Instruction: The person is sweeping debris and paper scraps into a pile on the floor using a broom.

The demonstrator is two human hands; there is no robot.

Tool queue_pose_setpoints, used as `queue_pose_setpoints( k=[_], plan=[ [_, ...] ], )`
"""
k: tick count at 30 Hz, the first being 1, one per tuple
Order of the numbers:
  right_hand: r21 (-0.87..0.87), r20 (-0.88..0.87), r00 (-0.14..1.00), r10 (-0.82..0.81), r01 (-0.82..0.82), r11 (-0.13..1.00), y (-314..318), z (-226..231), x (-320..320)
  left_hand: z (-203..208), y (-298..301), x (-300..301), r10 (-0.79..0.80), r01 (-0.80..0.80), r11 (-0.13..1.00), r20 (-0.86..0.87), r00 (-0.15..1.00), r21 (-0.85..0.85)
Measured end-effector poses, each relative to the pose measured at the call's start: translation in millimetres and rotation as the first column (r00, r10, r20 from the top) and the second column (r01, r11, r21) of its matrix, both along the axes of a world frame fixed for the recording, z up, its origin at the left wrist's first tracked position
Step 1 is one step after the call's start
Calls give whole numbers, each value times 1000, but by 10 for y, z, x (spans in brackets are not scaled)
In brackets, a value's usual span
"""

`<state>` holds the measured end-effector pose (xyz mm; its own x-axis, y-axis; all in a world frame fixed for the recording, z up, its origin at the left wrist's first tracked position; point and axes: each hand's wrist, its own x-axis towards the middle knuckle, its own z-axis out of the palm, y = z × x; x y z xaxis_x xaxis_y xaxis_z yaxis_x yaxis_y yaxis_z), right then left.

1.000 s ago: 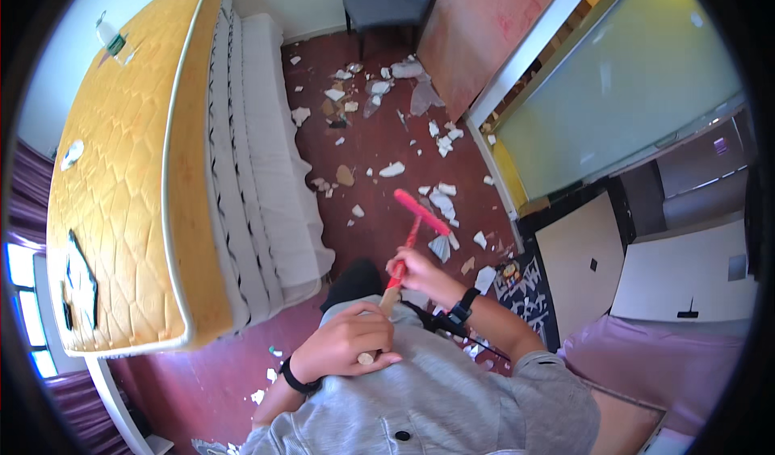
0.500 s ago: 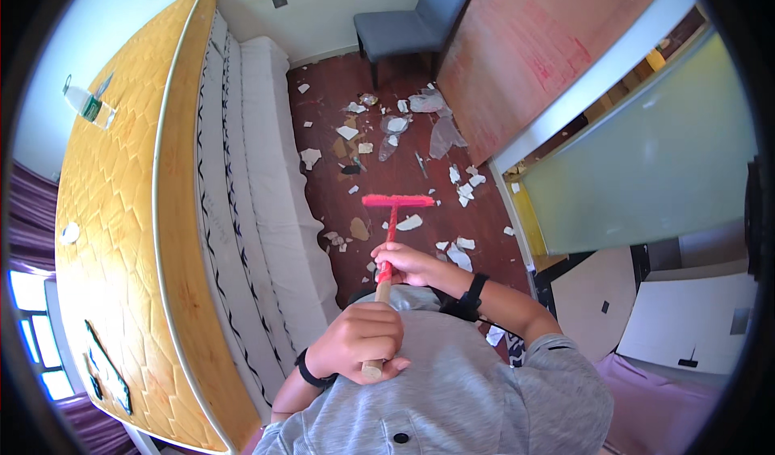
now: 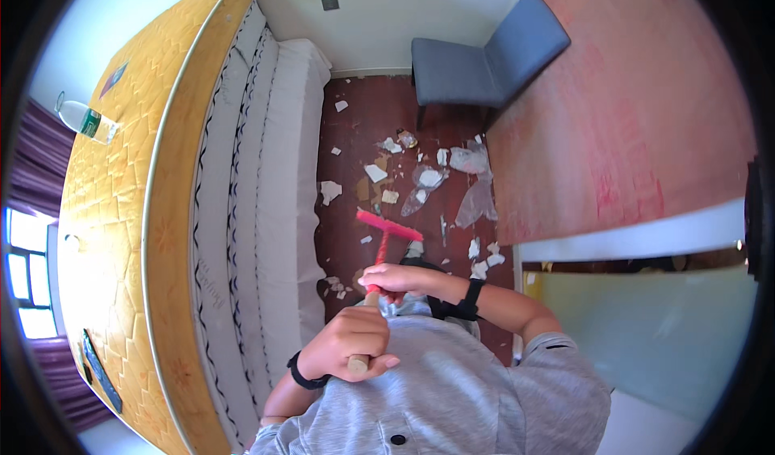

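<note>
I hold a broom with a narrow pink T-shaped head, a red-wrapped neck and a pale wooden handle. My left hand is closed round the handle near its end, close to my grey shirt. Farther up, my right hand is wrapped round it where the red part meets the wood. The broom head lies over the dark red floor, slanting down to the right; whether it touches the floor I cannot tell. Beyond it are white scraps, brown pieces and crumpled clear plastic bags.
Along the left runs a bed with a yellow quilted mattress and a white skirt; a clear bottle rests on it. A blue-grey chair stands at the far wall. A reddish panel and pale glass border the right.
The view has shifted forward and turned, so the chair and litter appear nearer and farther right. The broom head has tilted from level to slanting. Both hands keep their grip.
</note>
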<state>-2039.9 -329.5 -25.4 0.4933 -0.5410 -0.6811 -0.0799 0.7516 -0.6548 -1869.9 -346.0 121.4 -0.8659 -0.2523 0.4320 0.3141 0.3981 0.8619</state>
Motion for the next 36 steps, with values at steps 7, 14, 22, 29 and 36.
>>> queue_pose_setpoints(
  k=[7,14,22,29,36],
  plan=[
    [-24,-31,990,136,-137,990,-1153,206,-717,294,-914,-771,209,-209,977,-21,978,-29],
    [-6,-24,999,-49,49,999,-2402,-50,-1256,95,-2084,-1224,417,-413,904,14,909,-116],
    [96,-160,984,72,-58,994,-4178,-285,-1942,-356,-3545,-1782,473,-461,867,19,881,-190],
    [73,-111,988,-106,115,991,-5451,-551,-2415,-942,-4539,-2137,615,-610,788,65,785,-83],
    [191,-385,726,570,-541,819,-6268,-1263,-2688,-916,-5164,-3038,516,-480,850,157,842,-217]
  ],
)
